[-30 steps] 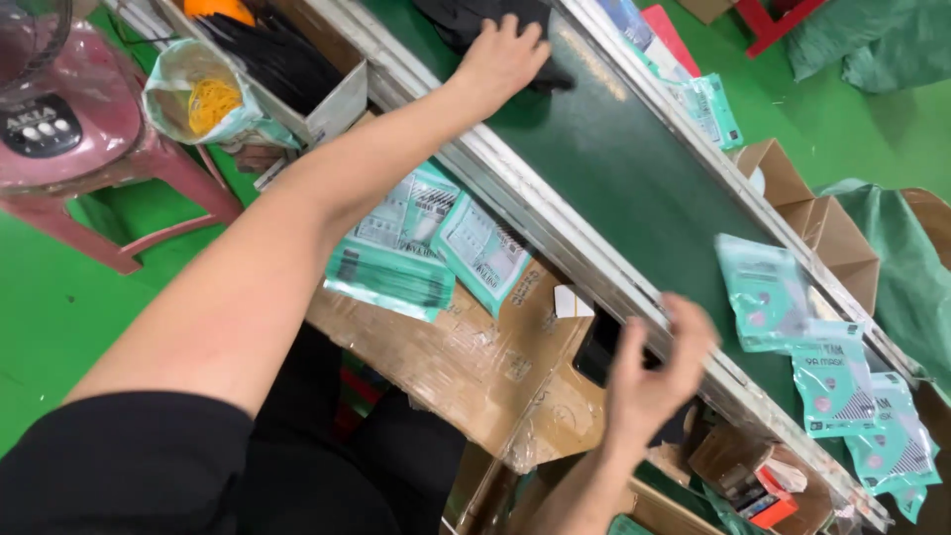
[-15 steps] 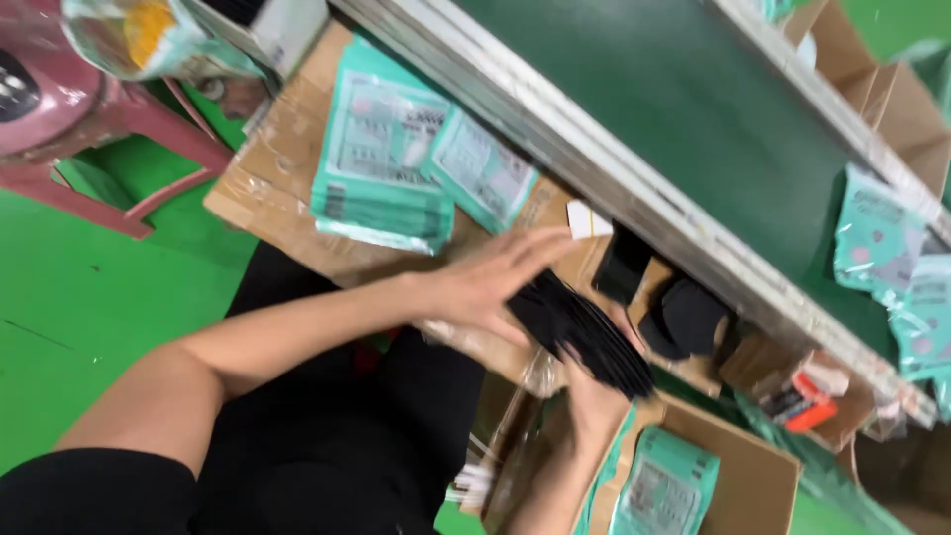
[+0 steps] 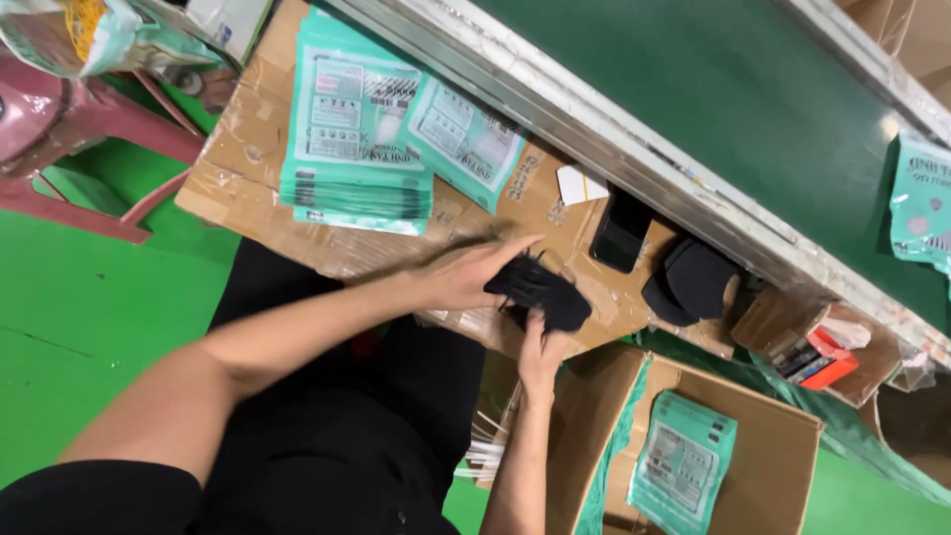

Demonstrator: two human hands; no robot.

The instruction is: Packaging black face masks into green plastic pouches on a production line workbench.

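A bundle of black fabric pieces lies over the near edge of a taped cardboard work surface. My left hand rests on top of the bundle's left side, fingers stretched toward it. My right hand comes up from below and pinches the bundle's lower edge. A stack of teal printed pouches lies on the cardboard to the left, beyond my left hand.
A green conveyor belt with a metal rail runs diagonally above. More black pieces and a black phone sit under the rail. An open cardboard box holding a teal pouch stands at lower right. A pink stool is at left.
My left hand came back from the conveyor to the cardboard surface with the black bundle. My right hand dropped and now grips the bundle from below. The view has tilted down.
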